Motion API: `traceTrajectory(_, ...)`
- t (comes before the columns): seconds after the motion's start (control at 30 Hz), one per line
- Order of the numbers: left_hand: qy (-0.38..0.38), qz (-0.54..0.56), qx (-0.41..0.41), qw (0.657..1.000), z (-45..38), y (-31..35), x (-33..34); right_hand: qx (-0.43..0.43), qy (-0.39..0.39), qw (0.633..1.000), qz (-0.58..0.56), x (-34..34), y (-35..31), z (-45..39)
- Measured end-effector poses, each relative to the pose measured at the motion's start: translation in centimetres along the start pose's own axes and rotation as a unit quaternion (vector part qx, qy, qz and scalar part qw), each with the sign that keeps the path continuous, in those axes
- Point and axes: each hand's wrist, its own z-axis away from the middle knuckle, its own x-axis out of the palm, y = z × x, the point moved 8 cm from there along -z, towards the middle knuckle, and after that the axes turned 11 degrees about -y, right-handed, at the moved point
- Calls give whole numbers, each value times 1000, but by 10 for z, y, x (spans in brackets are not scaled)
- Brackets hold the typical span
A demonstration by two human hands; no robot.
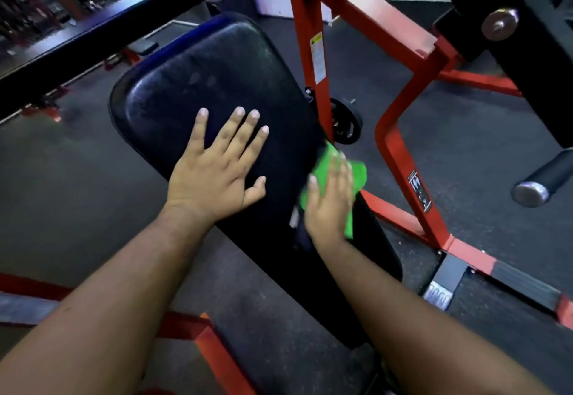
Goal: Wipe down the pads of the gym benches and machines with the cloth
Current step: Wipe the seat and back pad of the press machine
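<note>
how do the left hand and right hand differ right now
The left hand lies bare on the black pad, fingers spread; the right hand presses the green cloth. The left hand sits mid-pad; the right hand works the pad's right edge. The left hand looks sharp, the right hand blurred. Both are flat, palms down.

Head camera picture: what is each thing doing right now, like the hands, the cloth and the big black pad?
Left hand: flat on the pad, fingers spread, holding nothing.
Right hand: pressing the cloth against the pad's right edge.
Green cloth: bunched under the right hand.
Black pad: tilted, bare, slightly shiny.
Red frame: standing on the floor.
</note>
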Motion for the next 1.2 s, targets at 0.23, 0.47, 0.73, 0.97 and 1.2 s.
traceTrajectory(0.23, -33, -33, 1, 999, -2, 1, 4, -62, -71, 993, 71, 1, 13, 7)
traceTrajectory(0.47, -39, -51, 123, 990, -13, 69, 6, 120, -6, 992, -40, -3, 101, 38)
traceTrajectory(0.73, -86, -80, 160, 980, -31, 119, 31, 25, -60, 994, 86, -6, 107, 29)
traceTrajectory(0.97, -119, -90, 170, 974, -33, 129, 31, 231, 11, 972, -45, -8, 209, 73)
traceTrajectory(1.2, -142, -78, 254, 953, -18, 212, 55, 29, -47, 997, 45, -1, 144, 46)
